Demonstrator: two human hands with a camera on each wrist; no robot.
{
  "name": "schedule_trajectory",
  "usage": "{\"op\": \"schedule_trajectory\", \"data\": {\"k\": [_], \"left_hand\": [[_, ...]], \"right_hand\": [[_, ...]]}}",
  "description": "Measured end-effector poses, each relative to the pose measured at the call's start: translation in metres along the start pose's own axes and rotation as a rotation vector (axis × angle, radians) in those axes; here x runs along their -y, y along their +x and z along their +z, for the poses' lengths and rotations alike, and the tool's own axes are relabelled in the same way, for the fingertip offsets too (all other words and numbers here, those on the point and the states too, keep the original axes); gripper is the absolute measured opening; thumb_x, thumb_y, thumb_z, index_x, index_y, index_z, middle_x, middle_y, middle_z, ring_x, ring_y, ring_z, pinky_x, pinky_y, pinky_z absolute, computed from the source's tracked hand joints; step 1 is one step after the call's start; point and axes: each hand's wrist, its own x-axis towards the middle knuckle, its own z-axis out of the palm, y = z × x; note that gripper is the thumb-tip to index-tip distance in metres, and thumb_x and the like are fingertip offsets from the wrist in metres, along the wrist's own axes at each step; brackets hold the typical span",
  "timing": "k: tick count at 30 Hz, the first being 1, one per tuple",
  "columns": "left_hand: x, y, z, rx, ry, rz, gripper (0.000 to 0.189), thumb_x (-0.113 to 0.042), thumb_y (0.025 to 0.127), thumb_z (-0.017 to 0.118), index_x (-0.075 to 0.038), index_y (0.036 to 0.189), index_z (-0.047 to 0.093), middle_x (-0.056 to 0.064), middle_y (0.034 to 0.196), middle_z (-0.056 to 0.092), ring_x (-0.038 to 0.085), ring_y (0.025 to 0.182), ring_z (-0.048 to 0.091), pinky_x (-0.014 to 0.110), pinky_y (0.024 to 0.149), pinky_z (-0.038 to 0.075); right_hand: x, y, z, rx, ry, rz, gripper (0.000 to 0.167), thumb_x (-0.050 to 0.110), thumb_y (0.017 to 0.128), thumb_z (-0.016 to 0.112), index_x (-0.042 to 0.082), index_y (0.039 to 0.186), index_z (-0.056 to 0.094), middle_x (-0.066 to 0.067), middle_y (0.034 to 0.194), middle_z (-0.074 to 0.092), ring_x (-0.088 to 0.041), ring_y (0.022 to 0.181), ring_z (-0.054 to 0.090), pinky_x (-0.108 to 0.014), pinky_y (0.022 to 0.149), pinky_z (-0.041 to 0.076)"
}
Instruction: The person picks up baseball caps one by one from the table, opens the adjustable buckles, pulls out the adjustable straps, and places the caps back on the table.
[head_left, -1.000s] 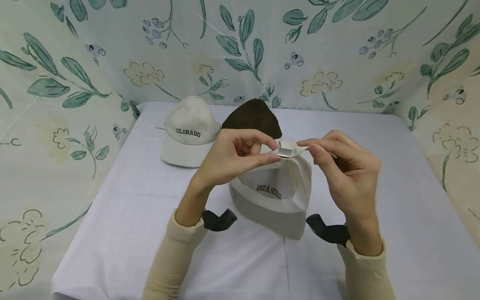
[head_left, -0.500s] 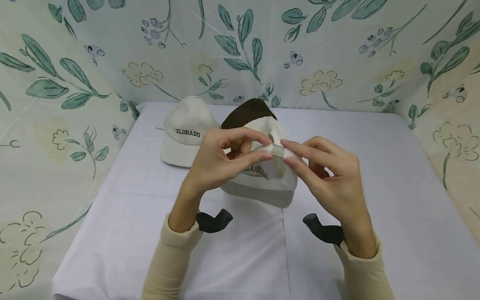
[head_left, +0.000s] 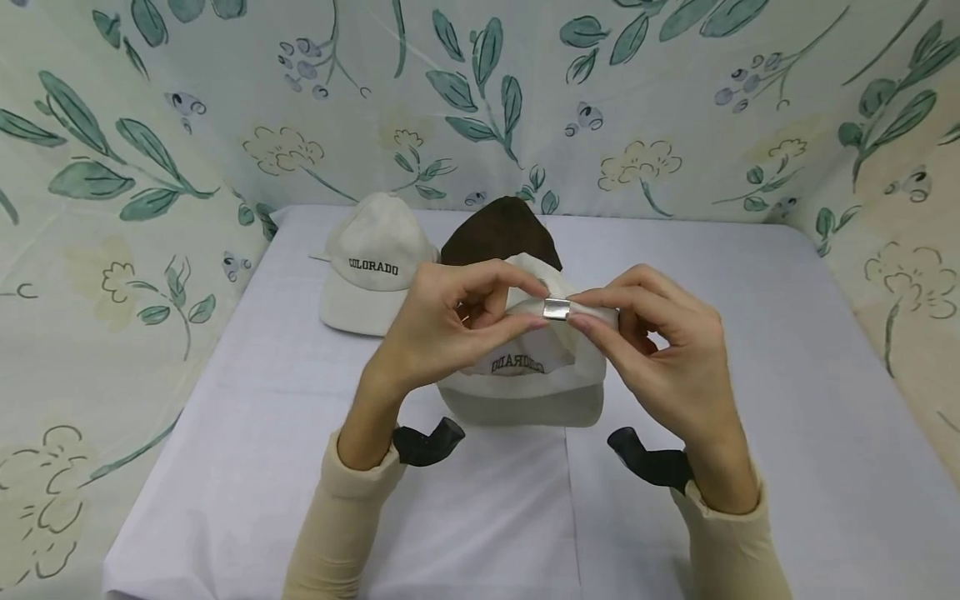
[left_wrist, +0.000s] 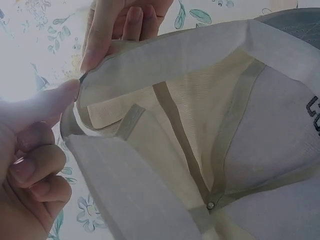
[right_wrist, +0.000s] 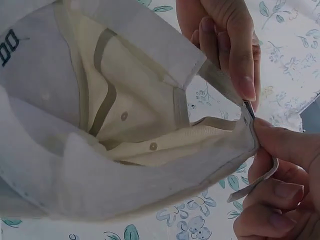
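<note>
A white cap (head_left: 517, 408) hangs from both hands, its inside facing me and the lettering on its front showing in reverse. Its back strap bears a silver metal buckle (head_left: 557, 309). My left hand (head_left: 457, 321) pinches the strap at the buckle's left side between thumb and forefinger. At the buckle's right edge, my right hand (head_left: 660, 342) pinches the strap likewise. In the right wrist view, a loose strap end (right_wrist: 254, 184) curls down past the right hand's fingers. The left wrist view shows the cap's inner sweatband (left_wrist: 170, 55) and seam tapes.
Behind the left hand sits another white cap (head_left: 382, 242) marked COLORADO, brim toward me. A brown cap (head_left: 501, 233) lies next to it, partly hidden by the held cap. A white cloth (head_left: 247, 467) covers the table, with floral fabric (head_left: 645, 108) standing around it.
My right hand has moved left along the strap, from its end to the buckle. The cap's brim has lifted and swung left, and the buckle now lies nearly level.
</note>
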Motion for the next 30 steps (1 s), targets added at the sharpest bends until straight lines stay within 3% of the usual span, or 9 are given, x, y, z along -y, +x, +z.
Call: {"op": "schedule_trajectory", "data": {"k": [9,14,21,30], "left_hand": [[-0.0011,0.0012,0.0051,0.024,0.200,0.089,0.021,-0.003,0.085,0.084,-0.001,0.104,0.077,-0.001,0.057,0.038,0.005,0.055,0.032,0.021,0.054,0.028],[0.0002,0.0009,0.0053,0.022,0.186,0.074,0.018,-0.003,0.086,0.083,0.000,0.102,0.075,-0.001,0.057,0.038,0.004,0.055,0.032,0.021,0.054,0.027],[0.0008,0.0011,0.0058,0.016,0.174,0.065,0.016,-0.003,0.087,0.081,-0.001,0.101,0.072,-0.001,0.057,0.037,0.004,0.054,0.031,0.021,0.053,0.026],[0.0011,-0.0003,0.0070,0.064,0.238,0.012,0.015,-0.007,0.089,0.080,-0.004,0.101,0.071,-0.001,0.058,0.040,0.003,0.054,0.032,0.020,0.053,0.028]], "right_hand": [[0.0019,-0.0001,0.0051,0.005,0.010,0.004,0.026,-0.014,0.078,0.081,0.001,0.099,0.080,0.000,0.081,0.060,-0.002,0.060,0.038,-0.018,0.053,0.031],[0.0012,-0.0011,0.0068,0.002,0.066,0.034,0.027,-0.016,0.078,0.080,0.000,0.099,0.080,0.001,0.082,0.061,-0.004,0.061,0.041,-0.018,0.051,0.033],[-0.0002,-0.0012,0.0084,-0.067,0.078,0.027,0.024,-0.015,0.076,0.082,-0.002,0.096,0.081,0.000,0.080,0.062,-0.004,0.060,0.043,-0.017,0.051,0.035],[0.0009,-0.0014,0.0081,0.013,0.066,0.190,0.016,-0.013,0.083,0.079,0.000,0.092,0.076,0.000,0.083,0.065,-0.010,0.061,0.047,-0.019,0.055,0.041]]}}
